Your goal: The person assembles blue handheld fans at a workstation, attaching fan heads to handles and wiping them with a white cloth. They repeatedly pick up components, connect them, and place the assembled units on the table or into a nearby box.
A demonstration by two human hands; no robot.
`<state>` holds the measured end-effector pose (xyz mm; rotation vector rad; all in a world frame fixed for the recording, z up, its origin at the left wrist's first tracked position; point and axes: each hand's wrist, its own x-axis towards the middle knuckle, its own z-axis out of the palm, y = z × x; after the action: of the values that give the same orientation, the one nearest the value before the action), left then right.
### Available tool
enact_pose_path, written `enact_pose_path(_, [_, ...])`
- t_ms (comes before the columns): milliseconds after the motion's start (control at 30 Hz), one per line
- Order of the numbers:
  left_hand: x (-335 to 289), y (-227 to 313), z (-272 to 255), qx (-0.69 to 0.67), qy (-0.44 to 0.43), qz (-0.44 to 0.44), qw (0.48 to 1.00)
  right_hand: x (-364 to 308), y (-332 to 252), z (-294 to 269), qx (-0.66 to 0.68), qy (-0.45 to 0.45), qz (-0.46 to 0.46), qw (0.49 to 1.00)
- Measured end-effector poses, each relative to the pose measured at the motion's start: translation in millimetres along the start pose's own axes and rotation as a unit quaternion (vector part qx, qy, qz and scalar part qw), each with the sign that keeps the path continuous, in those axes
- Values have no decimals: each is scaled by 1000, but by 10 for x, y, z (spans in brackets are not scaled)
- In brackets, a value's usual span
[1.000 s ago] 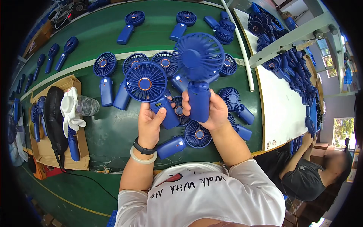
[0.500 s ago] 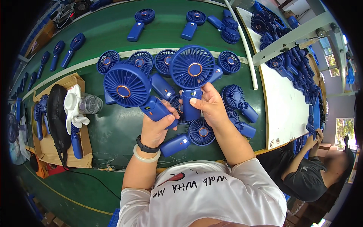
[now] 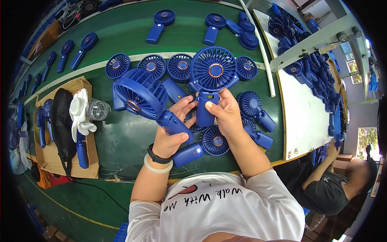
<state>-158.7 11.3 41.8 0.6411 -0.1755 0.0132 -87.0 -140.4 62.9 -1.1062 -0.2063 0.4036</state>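
Observation:
My left hand [image 3: 170, 135] grips a blue handheld fan [image 3: 141, 94] by its handle, the round head tilted so its side ribs show. Its fingers are partly spread, the thumb lying along the handle. In my right hand [image 3: 224, 111] is another blue handheld fan [image 3: 213, 69], held upright with my thumb on the handle just below a small lit display. Close beneath the hands, a fan [image 3: 216, 140] lies on the green table with its handle toward the left. Several more fans, such as one fan [image 3: 151, 67], lie just beyond the held pair.
On the left, a cardboard tray [image 3: 92, 161] holds a black case [image 3: 62, 125], white gloves [image 3: 80, 109] and a clear jar [image 3: 98, 109]. Fans lie spaced along the green belt [image 3: 121, 34]. At right, a white board [image 3: 304, 121] borders piled fans; a co-worker [image 3: 328, 187] sits beyond.
The left fan has turned, its face tipping downward, while the left fingers loosened and spread. The right fan shifted slightly right. Fans on the far belt moved right; the co-worker's hands lowered.

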Motion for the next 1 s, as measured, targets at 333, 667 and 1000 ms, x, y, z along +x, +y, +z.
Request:
enact_pose_path(333, [-15, 63, -37, 10, 75, 4, 997, 202, -436, -13, -465, 5, -181, 867])
enact_pose_path(667, [-51, 163, -61, -19, 42, 46, 998, 680, -112, 58, -811, -91, -16, 578])
enact_pose_path(1000, [-48, 99, -92, -117, -10, 41, 992, 24, -347, -147, 318, -221, 179, 904])
